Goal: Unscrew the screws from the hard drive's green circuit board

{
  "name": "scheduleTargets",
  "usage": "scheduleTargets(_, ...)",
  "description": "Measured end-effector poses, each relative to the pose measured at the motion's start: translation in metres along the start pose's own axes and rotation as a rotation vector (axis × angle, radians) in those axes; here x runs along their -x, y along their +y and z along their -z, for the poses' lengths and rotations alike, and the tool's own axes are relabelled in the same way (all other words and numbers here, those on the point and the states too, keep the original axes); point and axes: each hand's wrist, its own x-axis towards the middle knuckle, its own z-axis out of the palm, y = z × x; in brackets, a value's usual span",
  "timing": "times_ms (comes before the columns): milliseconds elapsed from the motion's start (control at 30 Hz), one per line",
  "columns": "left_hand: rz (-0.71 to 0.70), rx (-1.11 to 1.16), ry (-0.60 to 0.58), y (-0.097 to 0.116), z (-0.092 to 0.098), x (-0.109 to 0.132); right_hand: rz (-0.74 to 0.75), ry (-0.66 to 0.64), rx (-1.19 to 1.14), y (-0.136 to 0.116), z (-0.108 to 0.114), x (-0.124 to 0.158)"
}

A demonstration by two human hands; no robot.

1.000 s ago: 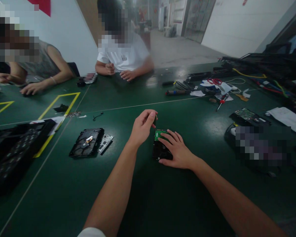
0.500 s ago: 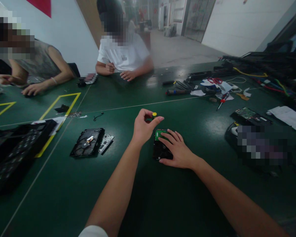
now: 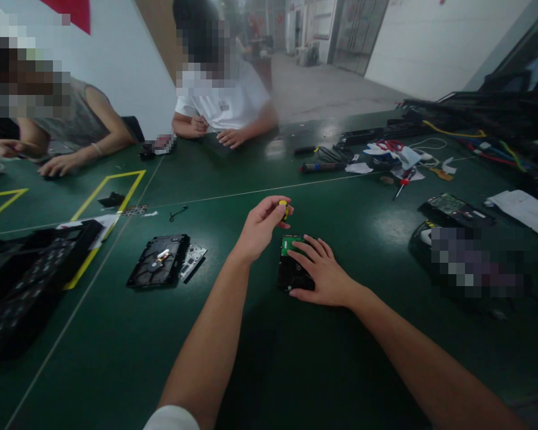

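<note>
A small yellow-topped tool [image 3: 284,208], perhaps a screwdriver, is pinched between the fingers of my left hand [image 3: 262,226], just above the far end of a hard drive. That black hard drive [image 3: 291,272], with a green circuit board [image 3: 289,244] at its far end, lies on the green table [image 3: 269,364]. My right hand [image 3: 325,272] rests spread over the drive's right side, its fingers apart, and covers part of it. To the left, another black drive [image 3: 158,261] lies beside a loose circuit board [image 3: 192,263].
A black casing [image 3: 40,269] is at the left. Two people [image 3: 224,104] [image 3: 87,119] sit across the table. A red screwdriver [image 3: 402,184], cables [image 3: 334,155], a board-topped drive [image 3: 457,209] and white cloth [image 3: 526,212] lie at the right.
My left hand has turned a little and closed its fingers further around the yellow-topped tool, which is now tilted. My right hand and the drive have stayed in place.
</note>
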Motion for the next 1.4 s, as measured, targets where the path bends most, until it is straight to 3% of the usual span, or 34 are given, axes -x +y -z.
scheduleTargets(167,-0.007,-0.140,0.126,0.001,0.002,-0.002,0.013,0.002,0.003,0.003,-0.004,0.000)
scheduleTargets(300,-0.003,-0.191,0.062,0.008,0.003,0.000,0.021,0.023,0.004,0.004,-0.006,0.000)
scheduleTargets(467,0.107,0.102,-0.057,0.012,-0.004,0.003,0.021,0.018,0.005,0.003,-0.005,0.001)
scheduleTargets(767,0.121,0.069,0.083,0.011,-0.008,0.001,0.014,0.015,0.013,0.003,-0.004,0.000)
scheduleTargets(967,0.094,-0.029,0.058,0.012,-0.009,0.002,0.020,0.021,0.001,0.002,-0.005,0.000)
scheduleTargets(1233,0.092,0.008,0.027,0.012,-0.008,0.003,0.022,0.033,0.010,0.003,-0.006,0.001)
scheduleTargets(1400,0.008,-0.037,0.060,0.010,-0.006,0.002,0.019,0.019,0.010,0.004,-0.006,0.000)
